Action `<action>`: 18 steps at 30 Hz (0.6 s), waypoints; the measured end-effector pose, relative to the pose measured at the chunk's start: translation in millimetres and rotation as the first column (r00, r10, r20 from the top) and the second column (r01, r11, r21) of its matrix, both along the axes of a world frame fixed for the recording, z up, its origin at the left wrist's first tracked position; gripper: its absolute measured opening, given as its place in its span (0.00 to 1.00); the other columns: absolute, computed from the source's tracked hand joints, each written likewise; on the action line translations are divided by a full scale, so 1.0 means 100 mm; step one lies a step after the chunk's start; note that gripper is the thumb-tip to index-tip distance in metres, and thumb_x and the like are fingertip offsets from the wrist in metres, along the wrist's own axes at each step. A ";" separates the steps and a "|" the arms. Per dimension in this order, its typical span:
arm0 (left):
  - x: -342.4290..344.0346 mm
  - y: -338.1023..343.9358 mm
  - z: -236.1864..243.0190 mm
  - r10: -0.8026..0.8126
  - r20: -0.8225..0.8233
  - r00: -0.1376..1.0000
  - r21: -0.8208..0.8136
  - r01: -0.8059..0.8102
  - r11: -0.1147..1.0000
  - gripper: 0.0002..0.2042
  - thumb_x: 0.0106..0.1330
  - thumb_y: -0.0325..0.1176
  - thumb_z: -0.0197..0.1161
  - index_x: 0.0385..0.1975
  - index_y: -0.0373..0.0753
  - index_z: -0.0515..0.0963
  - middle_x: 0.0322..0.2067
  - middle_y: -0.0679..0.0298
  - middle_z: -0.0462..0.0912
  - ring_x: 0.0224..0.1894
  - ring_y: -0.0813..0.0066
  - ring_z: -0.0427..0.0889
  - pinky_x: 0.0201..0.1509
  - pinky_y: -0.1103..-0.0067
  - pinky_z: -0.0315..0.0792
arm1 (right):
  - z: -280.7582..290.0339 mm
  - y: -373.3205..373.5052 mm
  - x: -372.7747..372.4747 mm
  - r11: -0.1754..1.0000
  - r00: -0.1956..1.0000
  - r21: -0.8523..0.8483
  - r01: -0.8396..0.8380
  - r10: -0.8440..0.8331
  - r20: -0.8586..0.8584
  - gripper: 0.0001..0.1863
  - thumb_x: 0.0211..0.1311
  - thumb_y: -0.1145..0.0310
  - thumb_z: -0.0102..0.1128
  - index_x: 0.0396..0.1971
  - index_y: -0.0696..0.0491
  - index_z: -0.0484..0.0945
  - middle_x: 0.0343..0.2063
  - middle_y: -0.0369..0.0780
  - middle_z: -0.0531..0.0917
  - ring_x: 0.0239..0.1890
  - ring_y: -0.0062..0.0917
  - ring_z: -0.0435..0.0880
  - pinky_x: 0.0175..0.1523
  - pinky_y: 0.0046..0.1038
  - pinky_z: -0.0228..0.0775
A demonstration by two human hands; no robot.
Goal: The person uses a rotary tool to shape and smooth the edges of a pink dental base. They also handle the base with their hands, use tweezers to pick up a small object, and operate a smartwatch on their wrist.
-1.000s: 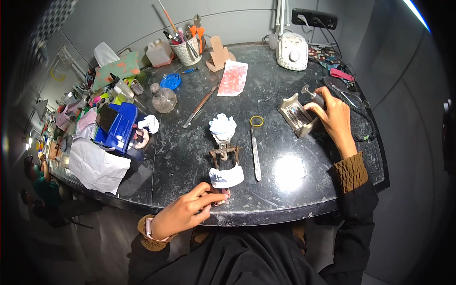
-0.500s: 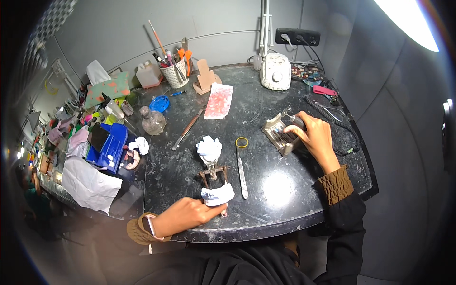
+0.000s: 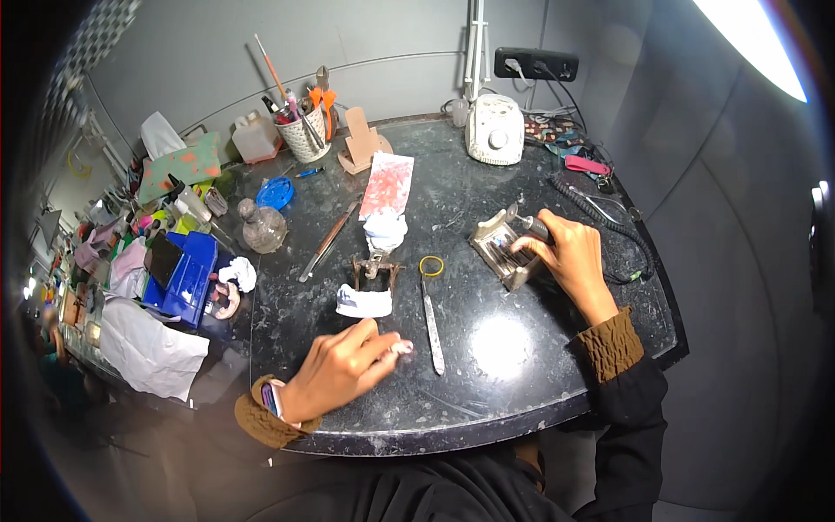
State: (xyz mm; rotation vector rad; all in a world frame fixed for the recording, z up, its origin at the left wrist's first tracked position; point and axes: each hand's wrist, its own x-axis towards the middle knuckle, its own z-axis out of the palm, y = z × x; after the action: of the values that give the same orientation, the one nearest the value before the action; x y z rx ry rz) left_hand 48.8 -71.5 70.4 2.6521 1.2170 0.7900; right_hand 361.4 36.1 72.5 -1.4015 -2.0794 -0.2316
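My left hand [image 3: 344,365] is closed near the front of the table, pinching a small pinkish-white piece [image 3: 402,347] at its fingertips. Just beyond it stands a metal dental articulator [image 3: 376,266], spread apart, with a white plaster cast [image 3: 364,302] on its near arm and a second plaster mass [image 3: 384,230] on its far one. On the right, my right hand [image 3: 571,257] grips a dark rotary handpiece [image 3: 536,228] with a small round disc at its tip. The handpiece is over a slotted metal stand [image 3: 504,252]. Between my hands lies a slim metal knife [image 3: 432,331].
A yellow ring [image 3: 431,265] touches the knife's far end. Farther back are a brush [image 3: 329,239], a red-stained paper [image 3: 388,183], a glass jar [image 3: 262,228] and a white control box [image 3: 495,130]. A coiled cord [image 3: 639,252] runs at right; a blue bin [image 3: 188,280] stands left.
The articulator with its casts now stands farther back, and my left hand has come off it. The small pinkish piece has risen with the left fingertips. My right hand keeps its grip on the handpiece.
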 end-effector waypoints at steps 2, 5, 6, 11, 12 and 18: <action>0.07 -0.08 0.15 -0.038 0.197 0.980 -0.115 0.062 0.991 0.08 0.54 0.21 0.65 0.34 0.33 0.80 0.27 0.61 0.79 0.27 0.73 0.82 0.28 0.80 0.76 | 0.02 -0.02 -0.05 0.998 0.998 0.027 -0.052 0.053 -0.038 0.21 0.45 0.49 0.68 0.24 0.52 0.74 0.19 0.40 0.81 0.21 0.35 0.81 0.23 0.31 0.68; 0.20 -0.03 0.12 0.151 0.566 0.811 -0.654 0.330 0.681 0.09 0.57 0.20 0.64 0.37 0.29 0.78 0.33 0.59 0.82 0.34 0.75 0.83 0.37 0.82 0.79 | 0.04 -0.16 -0.10 0.977 0.978 0.084 -0.194 0.200 -0.062 0.22 0.40 0.49 0.70 0.19 0.51 0.72 0.18 0.38 0.79 0.20 0.32 0.80 0.22 0.29 0.66; 0.20 0.00 0.14 0.244 0.584 0.774 -0.751 0.402 0.523 0.10 0.61 0.21 0.61 0.41 0.27 0.76 0.37 0.56 0.82 0.39 0.74 0.83 0.42 0.80 0.80 | 0.06 -0.19 -0.14 0.939 0.944 0.140 -0.313 0.324 -0.063 0.23 0.37 0.48 0.72 0.16 0.51 0.71 0.16 0.37 0.78 0.18 0.31 0.79 0.22 0.27 0.64; 0.30 0.10 0.02 0.277 0.745 0.606 -0.661 0.622 0.420 0.13 0.64 0.23 0.58 0.48 0.28 0.73 0.38 0.59 0.81 0.37 0.79 0.81 0.40 0.84 0.77 | 0.02 -0.38 -0.33 0.792 0.804 0.173 -0.585 0.594 -0.001 0.26 0.36 0.48 0.72 0.12 0.48 0.64 0.09 0.33 0.66 0.11 0.25 0.70 0.19 0.25 0.57; 0.32 0.08 0.00 0.274 0.760 0.590 -0.646 0.635 0.424 0.13 0.64 0.23 0.58 0.48 0.27 0.73 0.37 0.59 0.81 0.38 0.79 0.81 0.40 0.84 0.77 | -0.02 -0.41 -0.34 0.792 0.809 0.192 -0.580 0.587 0.024 0.23 0.36 0.51 0.70 0.12 0.48 0.64 0.10 0.32 0.67 0.12 0.24 0.70 0.19 0.25 0.56; 0.32 0.07 -0.04 0.161 0.819 0.550 -0.556 0.694 0.457 0.12 0.64 0.22 0.59 0.47 0.29 0.75 0.39 0.57 0.80 0.41 0.76 0.81 0.43 0.82 0.77 | -0.02 -0.43 -0.38 0.750 0.771 0.189 -0.634 0.634 0.067 0.13 0.32 0.61 0.62 0.12 0.50 0.66 0.12 0.32 0.69 0.13 0.21 0.69 0.18 0.23 0.54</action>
State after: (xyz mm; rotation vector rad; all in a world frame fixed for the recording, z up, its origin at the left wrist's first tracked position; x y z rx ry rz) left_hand 80.5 -64.7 66.3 1.2760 0.5282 0.8205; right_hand 323.0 -6.6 70.2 -0.5090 -2.3226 -0.1459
